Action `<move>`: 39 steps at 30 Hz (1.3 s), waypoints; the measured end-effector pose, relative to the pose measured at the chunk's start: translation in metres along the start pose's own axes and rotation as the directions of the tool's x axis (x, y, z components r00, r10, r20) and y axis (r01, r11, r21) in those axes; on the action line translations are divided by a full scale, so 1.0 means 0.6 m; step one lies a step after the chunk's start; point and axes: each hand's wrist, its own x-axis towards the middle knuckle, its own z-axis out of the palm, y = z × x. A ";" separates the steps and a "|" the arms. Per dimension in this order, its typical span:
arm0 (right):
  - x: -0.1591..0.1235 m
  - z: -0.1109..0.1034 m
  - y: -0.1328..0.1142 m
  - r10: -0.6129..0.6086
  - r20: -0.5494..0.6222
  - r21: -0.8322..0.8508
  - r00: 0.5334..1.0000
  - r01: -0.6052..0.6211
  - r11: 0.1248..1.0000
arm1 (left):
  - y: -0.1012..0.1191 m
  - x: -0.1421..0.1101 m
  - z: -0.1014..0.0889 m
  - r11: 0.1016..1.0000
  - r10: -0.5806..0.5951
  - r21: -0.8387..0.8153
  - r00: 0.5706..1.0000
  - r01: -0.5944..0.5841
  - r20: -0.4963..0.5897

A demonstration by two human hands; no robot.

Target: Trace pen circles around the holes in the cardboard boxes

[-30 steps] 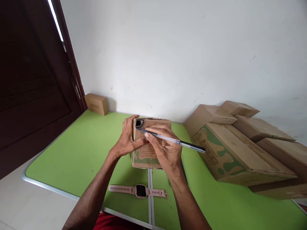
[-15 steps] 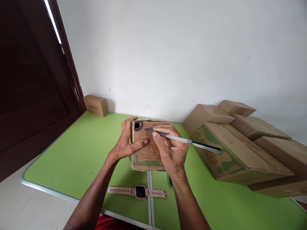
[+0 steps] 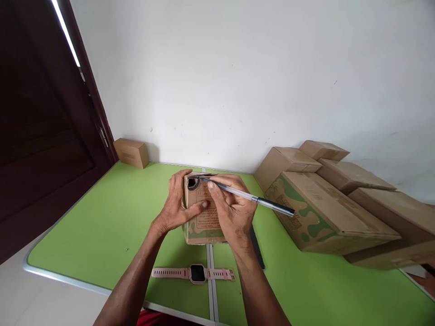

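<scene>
A small cardboard box [image 3: 204, 222] with printed text and a green pattern stands on the table between my hands. Near its upper left corner is a hole ringed with black ink [image 3: 193, 183]. My left hand [image 3: 176, 206] grips the box's left side, thumb across the front face and fingers behind the edge. In my right hand [image 3: 234, 206] a clear pen with a black cap on its back end [image 3: 244, 194] is pinched. Its tip is at the dark ring, beside the hole's upper right. The right side of the box is hidden behind my right hand.
A pink-strapped smartwatch [image 3: 197, 273] lies in front of the box on the green table [image 3: 102, 231]. A dark flat object [image 3: 257, 249] lies partly behind my right wrist. Several cardboard boxes [image 3: 326, 208] are piled on the right; a small carton [image 3: 131, 153] stands back left by the wall.
My right hand has moved the pen tip left and up, from beside the ring onto its edge. My left hand still holds the box. The view has shifted slightly, showing more of the dark object.
</scene>
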 end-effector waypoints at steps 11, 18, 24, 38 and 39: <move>-0.030 -0.246 0.102 0.080 -0.176 -0.570 0.981 -0.168 0.804 | -0.012 0.006 -0.014 0.998 -0.050 -0.031 0.999 0.051 0.018; -0.162 -0.387 0.188 0.418 0.306 -0.844 0.855 0.041 0.534 | -0.016 0.015 -0.023 0.996 -0.075 -0.041 0.997 0.075 0.010; -0.200 -0.377 0.188 0.596 0.352 -0.898 0.722 0.082 0.432 | -0.010 0.013 -0.024 0.994 -0.101 -0.038 0.995 0.101 0.014; -0.209 -0.206 0.128 0.824 -0.143 -0.942 0.548 -0.332 0.057 | -0.017 0.015 -0.024 0.994 -0.103 -0.035 0.994 0.104 0.032; -0.204 -0.205 0.130 0.836 -0.163 -0.927 0.524 -0.372 0.053 | -0.018 0.015 -0.024 0.994 -0.101 -0.039 0.994 0.102 0.033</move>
